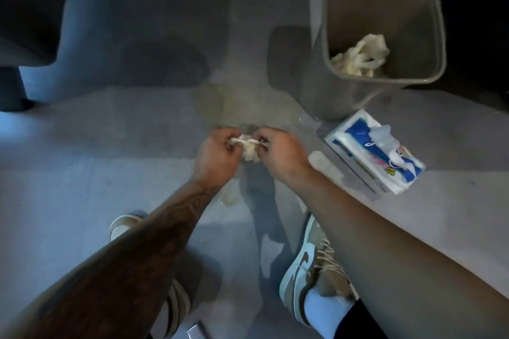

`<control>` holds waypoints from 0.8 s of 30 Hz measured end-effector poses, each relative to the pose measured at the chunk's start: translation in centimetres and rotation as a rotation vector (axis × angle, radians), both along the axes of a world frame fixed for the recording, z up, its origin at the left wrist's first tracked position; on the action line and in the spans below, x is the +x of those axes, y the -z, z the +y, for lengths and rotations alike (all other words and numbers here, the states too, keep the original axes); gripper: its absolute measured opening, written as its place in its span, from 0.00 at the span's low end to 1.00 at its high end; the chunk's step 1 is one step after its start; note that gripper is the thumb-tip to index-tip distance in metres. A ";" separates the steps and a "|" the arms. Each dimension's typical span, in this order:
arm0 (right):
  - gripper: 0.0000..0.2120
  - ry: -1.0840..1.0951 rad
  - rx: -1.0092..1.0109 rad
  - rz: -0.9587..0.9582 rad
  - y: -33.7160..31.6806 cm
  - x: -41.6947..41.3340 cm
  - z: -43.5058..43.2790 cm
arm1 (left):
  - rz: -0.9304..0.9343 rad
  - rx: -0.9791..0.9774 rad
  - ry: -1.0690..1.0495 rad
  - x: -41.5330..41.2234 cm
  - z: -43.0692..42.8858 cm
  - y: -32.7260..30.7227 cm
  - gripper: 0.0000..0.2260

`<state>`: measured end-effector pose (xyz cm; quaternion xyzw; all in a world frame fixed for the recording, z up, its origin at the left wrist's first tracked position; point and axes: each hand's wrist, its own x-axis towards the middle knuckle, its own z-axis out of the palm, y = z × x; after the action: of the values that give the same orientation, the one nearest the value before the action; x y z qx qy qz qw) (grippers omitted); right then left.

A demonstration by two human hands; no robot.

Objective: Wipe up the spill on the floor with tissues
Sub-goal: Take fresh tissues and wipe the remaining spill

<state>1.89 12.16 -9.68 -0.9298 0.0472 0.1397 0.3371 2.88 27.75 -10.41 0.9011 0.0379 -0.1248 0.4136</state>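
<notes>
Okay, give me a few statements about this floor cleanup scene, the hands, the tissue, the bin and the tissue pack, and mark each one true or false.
1. Both the left hand and the right hand grip one crumpled tissue. True.
2. The bin is empty. False: it holds used tissues.
3. The tissue pack lies on the floor to the person's right, near the bin. True.
4. The tissue pack is sealed. False: a tissue sticks out of its open top.
5. A stain shows on the floor just beyond the hands. True.
</notes>
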 end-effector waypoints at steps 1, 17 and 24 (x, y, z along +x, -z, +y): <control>0.08 0.013 0.016 -0.059 -1.4 0.6 -0.2 | -0.047 -0.022 -0.024 0.7 -0.4 -1.3 0.10; 0.11 0.376 -0.052 -0.382 -17.8 6.2 -13.4 | -0.440 -0.192 0.134 10.7 -15.8 -15.8 0.09; 0.14 0.481 -0.046 -0.334 -16.5 6.6 -17.9 | -0.251 0.017 0.334 10.2 -19.9 -15.5 0.20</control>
<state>8.49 -5.73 6.86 -0.9095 0.2134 -0.1006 0.3424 13.07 7.86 5.13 0.9067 -0.1627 -0.0781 0.3812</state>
